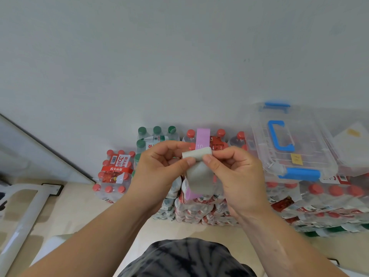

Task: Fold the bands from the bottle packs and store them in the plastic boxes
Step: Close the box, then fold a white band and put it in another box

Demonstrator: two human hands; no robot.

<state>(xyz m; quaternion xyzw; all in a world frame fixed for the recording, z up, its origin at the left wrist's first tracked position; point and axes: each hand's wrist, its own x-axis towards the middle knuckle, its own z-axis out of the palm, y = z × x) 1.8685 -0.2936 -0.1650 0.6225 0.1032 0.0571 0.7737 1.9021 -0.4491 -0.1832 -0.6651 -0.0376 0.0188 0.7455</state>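
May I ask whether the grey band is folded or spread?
Folded: the grey band doubles over where left hand and right hand pinch.

Soft, even light in here — bright enough, with only faint, blurry shadows on the floor [79,206]. Wide lens bows the edges; the grey band [198,174] mid-frame looks crisp, the plastic box [311,140] hazy with mild sheen.

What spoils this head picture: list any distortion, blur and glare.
Head view: fisheye bends the bottle packs at the edges; light soft, no hard shadows; grey band held by left hand and right hand is sharp; plastic box slightly hazy.
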